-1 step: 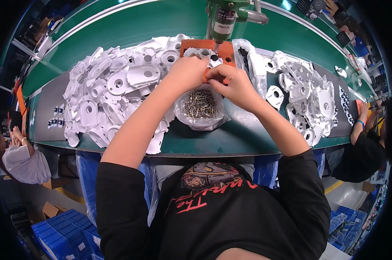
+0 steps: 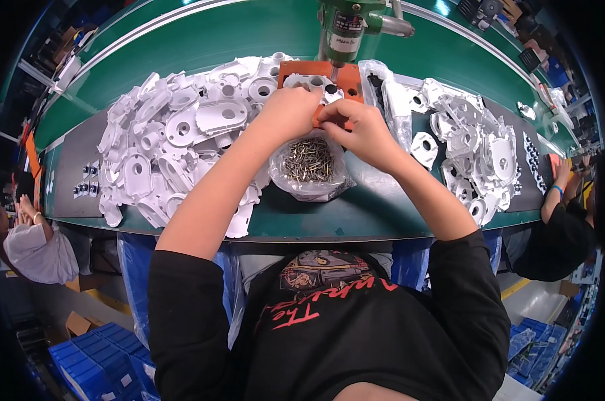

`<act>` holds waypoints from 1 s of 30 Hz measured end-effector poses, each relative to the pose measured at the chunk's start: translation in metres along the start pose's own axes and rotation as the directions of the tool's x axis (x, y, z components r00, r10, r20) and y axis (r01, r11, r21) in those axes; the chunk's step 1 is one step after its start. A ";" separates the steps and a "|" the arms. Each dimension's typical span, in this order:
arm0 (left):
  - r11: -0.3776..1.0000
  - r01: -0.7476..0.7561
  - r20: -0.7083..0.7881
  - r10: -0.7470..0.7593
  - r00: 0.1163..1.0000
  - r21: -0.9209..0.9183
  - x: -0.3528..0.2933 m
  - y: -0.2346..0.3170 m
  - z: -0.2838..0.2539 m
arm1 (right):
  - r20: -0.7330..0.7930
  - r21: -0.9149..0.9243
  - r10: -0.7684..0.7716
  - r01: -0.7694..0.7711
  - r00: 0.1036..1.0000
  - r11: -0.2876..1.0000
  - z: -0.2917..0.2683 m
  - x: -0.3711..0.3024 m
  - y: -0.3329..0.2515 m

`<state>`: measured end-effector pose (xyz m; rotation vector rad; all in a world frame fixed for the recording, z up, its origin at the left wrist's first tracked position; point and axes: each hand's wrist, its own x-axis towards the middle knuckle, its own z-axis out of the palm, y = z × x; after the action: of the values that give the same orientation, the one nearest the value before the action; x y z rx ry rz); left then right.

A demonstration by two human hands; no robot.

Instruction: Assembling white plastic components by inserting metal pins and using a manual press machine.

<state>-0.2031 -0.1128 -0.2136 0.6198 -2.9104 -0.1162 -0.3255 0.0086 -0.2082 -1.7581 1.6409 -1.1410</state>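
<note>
A white plastic part [image 2: 307,81] with round holes sits in the orange fixture [image 2: 352,79], below the spindle of a green press [image 2: 343,40]. My left hand [image 2: 290,111] is closed on the near left side of that part, its fingertips mostly hidden. Just to the right, my right hand [image 2: 364,131] pinches thumb and forefinger together at the fixture's near edge. Whatever lies between those fingers is too small to make out. Right below both hands stands a bag-lined bowl [image 2: 281,175] full of small metal pins [image 2: 309,160].
White plastic parts are heaped at left [image 2: 202,120] and right [image 2: 473,147]. A clear plastic bag [image 2: 397,110] lies beside the fixture. Small dark pieces rest on grey mats at both ends. Other people sit at far left [image 2: 38,244] and far right [image 2: 560,220]. Blue crates [image 2: 98,361] stand below.
</note>
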 end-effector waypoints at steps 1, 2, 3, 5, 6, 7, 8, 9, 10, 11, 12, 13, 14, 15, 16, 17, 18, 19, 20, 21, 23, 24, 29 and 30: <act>1.000 0.000 -0.006 0.000 1.000 -0.002 0.000 0.000 0.000 | 0.000 0.000 0.000 0.000 1.000 1.000 0.000 0.000 0.000; 1.000 0.000 -0.005 0.000 1.000 -0.002 0.000 0.000 0.000 | 0.002 0.001 0.004 -0.004 1.000 1.000 0.000 0.000 0.000; 1.000 0.002 -0.005 -0.002 1.000 0.000 -0.001 0.000 0.000 | 0.005 0.002 0.008 -0.008 1.000 1.000 0.000 0.000 0.000; 1.000 0.003 -0.004 -0.003 1.000 0.003 -0.001 0.000 0.000 | 0.004 0.018 0.005 -0.005 1.000 1.000 0.000 0.000 0.000; 1.000 0.008 0.003 -0.008 1.000 0.003 -0.001 0.000 -0.001 | 0.005 0.035 0.001 -0.001 1.000 0.999 0.000 0.000 0.001; 1.000 0.011 0.010 -0.011 1.000 0.003 -0.001 0.001 -0.002 | 0.004 0.035 0.002 -0.002 1.000 0.999 0.000 0.000 0.002; 1.000 0.011 0.010 -0.011 1.000 0.003 -0.001 0.001 -0.002 | -0.002 0.038 -0.001 0.002 1.000 0.999 0.001 0.000 0.002; 1.000 0.009 0.009 -0.009 1.000 0.000 -0.001 0.001 -0.002 | -0.008 0.042 -0.005 0.005 1.000 0.999 0.001 0.000 0.003; 1.000 0.008 0.008 -0.008 1.000 -0.002 -0.001 0.001 -0.002 | -0.008 0.042 -0.004 0.005 1.000 0.999 0.001 0.000 0.004; 1.000 0.008 0.008 -0.008 1.000 -0.002 -0.001 0.001 -0.002 | -0.012 0.039 -0.003 0.003 1.000 0.999 0.002 0.000 0.005; 1.000 0.004 0.005 -0.004 1.000 0.001 -0.001 0.001 -0.002 | -0.015 0.036 -0.001 0.001 1.000 0.999 0.002 0.000 0.006; 1.000 0.002 0.001 -0.002 1.000 0.003 -0.001 0.001 -0.002 | -0.014 0.036 -0.001 0.002 1.000 0.999 0.002 0.000 0.006; 1.000 0.002 0.001 -0.002 1.000 0.003 -0.001 0.001 -0.002 | -0.021 0.038 -0.011 0.012 1.000 0.999 0.003 0.000 0.006; 1.000 0.007 -0.003 -0.007 1.000 0.003 -0.001 0.001 -0.001 | -0.028 0.040 -0.021 0.022 0.999 0.999 0.003 0.000 0.006; 1.000 0.010 -0.006 -0.010 1.000 0.003 -0.001 0.001 -0.001 | -0.028 0.040 -0.021 0.022 0.999 0.999 0.003 -0.001 0.007; 1.000 0.009 -0.007 -0.009 1.000 0.003 -0.001 0.001 -0.001 | -0.027 0.054 -0.006 0.008 1.000 0.998 0.004 -0.001 0.009; 1.000 0.012 -0.008 -0.012 1.000 0.005 -0.001 0.001 -0.001 | -0.026 0.069 0.008 -0.006 1.000 0.998 0.005 -0.002 0.009; 1.000 0.015 -0.008 -0.015 1.000 0.007 -0.001 0.001 0.000 | -0.026 0.069 0.008 -0.007 1.000 0.998 0.005 -0.002 0.010; 1.000 0.015 -0.008 -0.015 1.000 0.007 -0.001 0.001 0.000 | -0.026 0.077 0.012 -0.010 1.000 0.997 0.005 -0.002 0.010; 1.000 0.012 -0.009 -0.012 1.000 0.010 -0.001 0.002 -0.001 | -0.025 0.085 0.015 -0.013 1.000 0.996 0.005 -0.002 0.010; 1.000 0.011 -0.009 -0.011 1.000 0.014 -0.002 0.002 -0.001 | -0.053 0.092 0.048 -0.043 0.997 0.995 0.005 0.000 0.013; 1.000 0.018 -0.005 -0.017 1.000 0.015 -0.002 0.001 0.000 | -0.080 0.101 0.081 -0.073 0.993 0.992 0.004 0.002 0.016; 0.999 0.028 0.010 -0.028 1.000 0.022 -0.002 0.002 -0.002 | -0.192 0.185 0.128 -0.093 0.973 0.978 -0.004 0.019 0.049; 1.000 0.019 -0.005 -0.019 1.000 0.017 -0.002 0.002 -0.001 | -0.230 0.227 0.128 -0.075 0.965 0.971 -0.004 0.022 0.054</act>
<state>-0.2023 -0.1102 -0.2125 0.6502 -2.9042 -0.0918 -0.3609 -0.0206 -0.2439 -1.4259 1.6507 -1.4735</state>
